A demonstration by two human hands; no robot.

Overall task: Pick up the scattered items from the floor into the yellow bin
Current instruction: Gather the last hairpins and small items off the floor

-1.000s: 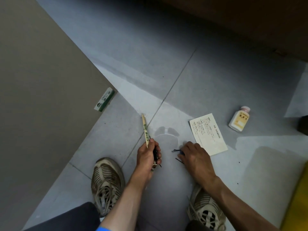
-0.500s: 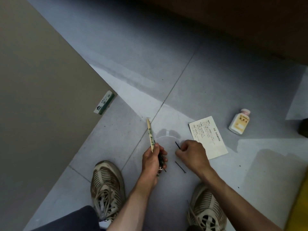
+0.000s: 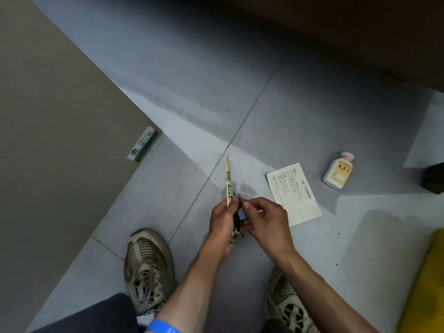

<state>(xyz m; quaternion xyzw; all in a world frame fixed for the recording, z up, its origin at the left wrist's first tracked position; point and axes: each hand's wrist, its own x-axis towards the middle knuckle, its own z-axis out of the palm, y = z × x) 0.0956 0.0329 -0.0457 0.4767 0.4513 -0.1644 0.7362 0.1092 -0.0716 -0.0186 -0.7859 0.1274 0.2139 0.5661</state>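
Head view – left hand: the left hand [image 3: 222, 218] is gripping a paper-sleeved pair of wooden chopsticks with green print [image 3: 227, 179], fingers curled round the near end, along with a small bunch of thin black pins [image 3: 238, 221] and a dark little item I cannot identify.
Head view – right hand: the right hand [image 3: 265, 218] is meeting the left just above the floor, thumb and forefinger pinching closed at the top of the bunch – it looks to be feeding one more black pin into the left hand's hold, though the pin itself is too thin to make out clearly.
Head view – items on the floor: a white printed paper leaflet [image 3: 294, 194] is lying flat just right of the hands; a small white plastic bottle with a pink cap [image 3: 338, 171] is lying further right and farther off; a slim green-and-white box [image 3: 142, 147] is resting far left against the brown panel [image 3: 60, 128].
Head view – bin: only a corner of the yellow bin [image 3: 425, 289] is showing at the near right edge, well apart from both hands.
Step in hand: gathering the small pieces into one hand.
Next move: probably the right hand letting go and reaching right for the leaflet – a flat sheet on smooth grey tile [image 3: 168, 188], so it may need an edge lifted first – or carrying the bundle over to the bin.
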